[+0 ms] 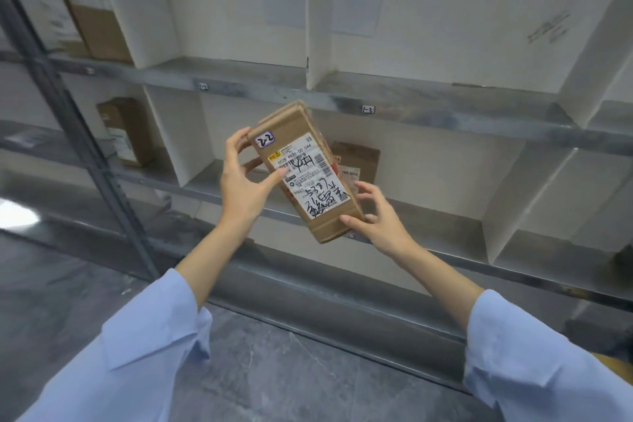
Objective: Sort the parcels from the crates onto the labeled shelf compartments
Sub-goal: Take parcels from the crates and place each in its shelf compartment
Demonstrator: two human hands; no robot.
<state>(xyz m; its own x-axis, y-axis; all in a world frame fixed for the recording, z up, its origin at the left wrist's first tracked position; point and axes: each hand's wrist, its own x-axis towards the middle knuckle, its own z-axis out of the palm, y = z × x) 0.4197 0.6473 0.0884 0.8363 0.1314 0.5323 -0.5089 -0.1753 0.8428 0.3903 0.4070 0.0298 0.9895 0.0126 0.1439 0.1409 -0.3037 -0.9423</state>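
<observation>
A flat brown cardboard parcel (301, 164) with a white shipping label and a small sticker reading "2-2" is held tilted in front of the metal shelf (411, 106). My left hand (243, 181) grips its upper left end, thumb on the label and fingers behind. My right hand (373, 216) holds its lower right end with thumb and curled fingers. Behind the parcel, in the middle-row compartment, another brown parcel (359, 161) stands upright.
White dividers (318, 27) split the shelf into compartments with small tags such as "1-3" (368, 109). Brown boxes stand at the upper left (92, 10) and in the middle-left compartment (125, 132). A grey upright post (75, 134) runs down the left. Grey floor lies below.
</observation>
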